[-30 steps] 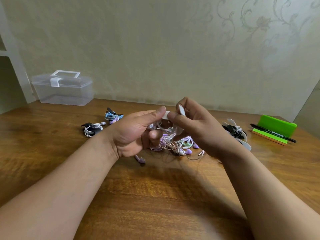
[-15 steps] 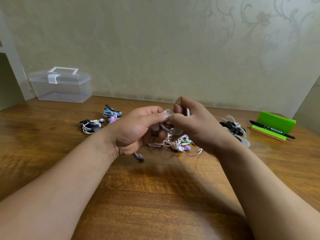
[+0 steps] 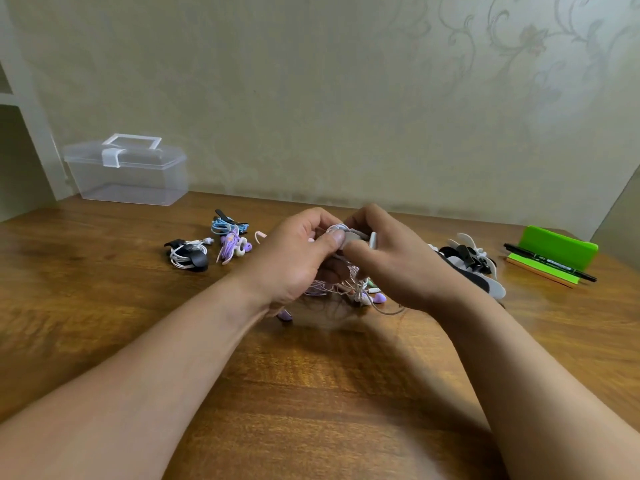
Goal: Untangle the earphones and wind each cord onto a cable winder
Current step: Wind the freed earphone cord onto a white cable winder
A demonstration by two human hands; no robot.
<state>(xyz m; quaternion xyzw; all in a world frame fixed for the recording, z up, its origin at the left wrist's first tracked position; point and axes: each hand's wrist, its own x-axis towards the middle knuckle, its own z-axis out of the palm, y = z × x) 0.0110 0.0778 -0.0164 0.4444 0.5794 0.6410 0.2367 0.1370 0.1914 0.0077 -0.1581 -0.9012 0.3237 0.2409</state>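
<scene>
Both hands meet above the middle of the wooden table (image 3: 311, 393). My left hand (image 3: 294, 258) grips a white cable winder (image 3: 349, 237) with white earphone cord looped on it, thumb pressed on its top. My right hand (image 3: 391, 261) pinches the same winder and cord from the right. Under the hands lies a tangle of earphones (image 3: 360, 292) in white, pink, purple and green, partly hidden by the hands. Three wound sets lie at the left: white cord on a black winder (image 3: 188, 254), blue cord (image 3: 227, 225) and purple cord (image 3: 233, 247).
A pile of loose black and white winders (image 3: 471, 261) lies right of my right hand. Farther right a black marker pen (image 3: 550, 263) rests on a green stand (image 3: 557, 251). A closed clear plastic box (image 3: 128, 171) stands at the back left by the wall.
The hands have closed tighter round the winder and the white piece in my right hand has tipped down to the right. The camera has shifted slightly.
</scene>
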